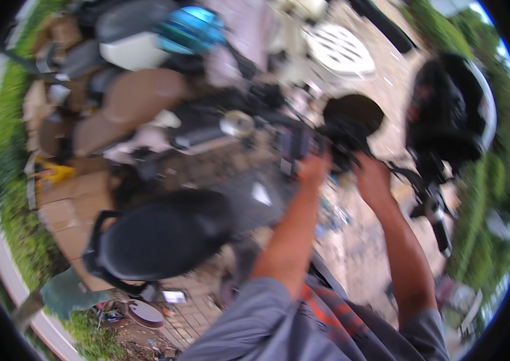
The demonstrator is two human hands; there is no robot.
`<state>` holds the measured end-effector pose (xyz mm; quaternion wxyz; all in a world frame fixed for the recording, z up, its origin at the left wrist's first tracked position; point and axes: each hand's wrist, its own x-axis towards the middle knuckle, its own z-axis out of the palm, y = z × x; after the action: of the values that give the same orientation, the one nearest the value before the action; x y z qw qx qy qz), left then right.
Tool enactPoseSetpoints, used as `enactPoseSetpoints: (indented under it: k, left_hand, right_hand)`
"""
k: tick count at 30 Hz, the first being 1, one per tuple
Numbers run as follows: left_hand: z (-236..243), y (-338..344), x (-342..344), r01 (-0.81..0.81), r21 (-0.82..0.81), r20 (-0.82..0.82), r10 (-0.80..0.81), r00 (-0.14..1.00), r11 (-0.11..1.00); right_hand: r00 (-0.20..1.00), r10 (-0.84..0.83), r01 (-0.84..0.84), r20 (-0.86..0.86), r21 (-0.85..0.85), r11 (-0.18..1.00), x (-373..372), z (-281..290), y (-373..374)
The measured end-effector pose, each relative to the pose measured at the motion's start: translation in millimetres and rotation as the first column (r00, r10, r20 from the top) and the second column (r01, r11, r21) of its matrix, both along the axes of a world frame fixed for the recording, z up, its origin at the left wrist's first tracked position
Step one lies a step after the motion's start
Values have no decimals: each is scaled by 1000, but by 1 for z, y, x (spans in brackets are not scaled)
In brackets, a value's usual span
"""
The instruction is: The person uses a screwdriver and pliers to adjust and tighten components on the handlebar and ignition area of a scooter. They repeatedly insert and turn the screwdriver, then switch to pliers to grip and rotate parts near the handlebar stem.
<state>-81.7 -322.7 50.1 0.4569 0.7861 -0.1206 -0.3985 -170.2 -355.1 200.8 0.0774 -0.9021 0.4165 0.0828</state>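
My left hand [314,169] is in the middle of the picture beside a dark blocky part [294,147]. My right hand [371,175] is a little to its right, against a black part [344,144] with a wide dark round top [354,113]. Motion smears both hands, so I cannot make out how their fingers are closed or what they hold. A long black motorcycle seat [162,237] lies to the left of my left forearm.
Brown seats [141,99], a shiny blue piece [192,30] and a white slotted panel [340,49] lie beyond my hands. A cardboard box [80,210] is at left. On the right stand a glossy black rounded thing [444,102] and a handlebar grip [438,225].
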Motion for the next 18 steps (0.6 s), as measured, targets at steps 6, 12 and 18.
enactPoseSetpoints:
  k: [6,12,18]
  left_hand:
    - [-30,-13,-31,-121,-25,54,122,991,992]
    - [-52,-9,-19,-153,-36,33,154,988,988]
    - [-31,-8,-16,-70,-19,215,72,974,997]
  right_hand:
    - [993,20,-21,-113,0,1000,9,18,-3]
    - [941,185,-194,-283,-2,981,43,27,-11]
    - [866,278,-298,-415,18,954,58,26,-33]
